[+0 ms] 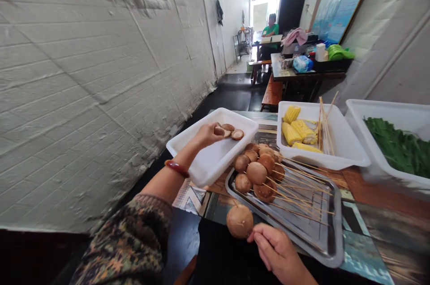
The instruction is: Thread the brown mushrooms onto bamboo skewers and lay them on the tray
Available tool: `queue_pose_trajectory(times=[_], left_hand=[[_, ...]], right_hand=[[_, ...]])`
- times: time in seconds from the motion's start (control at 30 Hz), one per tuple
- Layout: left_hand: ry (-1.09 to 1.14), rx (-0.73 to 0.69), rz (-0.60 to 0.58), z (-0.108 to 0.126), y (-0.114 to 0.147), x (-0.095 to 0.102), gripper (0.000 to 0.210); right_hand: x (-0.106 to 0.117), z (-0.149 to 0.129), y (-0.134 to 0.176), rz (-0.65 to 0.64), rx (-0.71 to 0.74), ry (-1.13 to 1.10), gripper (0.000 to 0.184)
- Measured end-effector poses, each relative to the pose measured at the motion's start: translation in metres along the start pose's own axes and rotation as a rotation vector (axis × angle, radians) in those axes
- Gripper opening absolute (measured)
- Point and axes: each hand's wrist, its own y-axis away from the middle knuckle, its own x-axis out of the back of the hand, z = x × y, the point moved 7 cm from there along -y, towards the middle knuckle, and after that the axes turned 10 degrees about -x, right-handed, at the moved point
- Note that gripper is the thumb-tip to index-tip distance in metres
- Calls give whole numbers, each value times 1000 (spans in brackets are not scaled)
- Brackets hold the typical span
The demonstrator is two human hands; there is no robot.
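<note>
My left hand [207, 135] reaches into a white plastic tub [208, 166], its fingers closed around a brown mushroom [219, 131]. Beside those fingers lie a few loose mushrooms [237, 134], some with pale undersides up. Near the table's front edge my right hand [277, 249] pinches a thin skewer; most of the stick is hidden by the hand. One round mushroom cap [239, 221] is threaded on it, and the stick's tip pokes out beyond. Just past my right hand, a metal tray [302, 218] bears several mushroom skewers [257, 173], caps toward the left.
A white tub [349, 155] with corn pieces [304, 130] and bare sticks [324, 128] stands behind the tray. Right of it, another tub [396, 108] holds green leaves [399, 146]. A wall [101, 97] runs along the left. Farther back, a person [271, 27] sits at a table.
</note>
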Motion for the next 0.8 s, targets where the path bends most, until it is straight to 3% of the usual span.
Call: queue_pose_trajectory(times=[0.1, 0.17, 0.33, 0.43, 0.6, 0.8], left_hand=[[123, -15, 5, 30, 29, 9, 36], [412, 34, 98, 41, 61, 12, 45], [794, 219, 127, 58, 154, -17, 51], [996, 269, 119, 71, 192, -37, 47], [1099, 352, 26, 75, 222, -73, 56], [1204, 417, 139, 57, 232, -99, 42]], right_hand=[[1, -4, 2, 40, 21, -15, 56], [3, -5, 7, 56, 28, -32, 56], [10, -7, 38, 50, 19, -67, 49], [13, -13, 60, 22, 12, -97, 47], [10, -23, 81, -12, -21, -132, 50], [-1, -17, 81, -22, -90, -156, 52]])
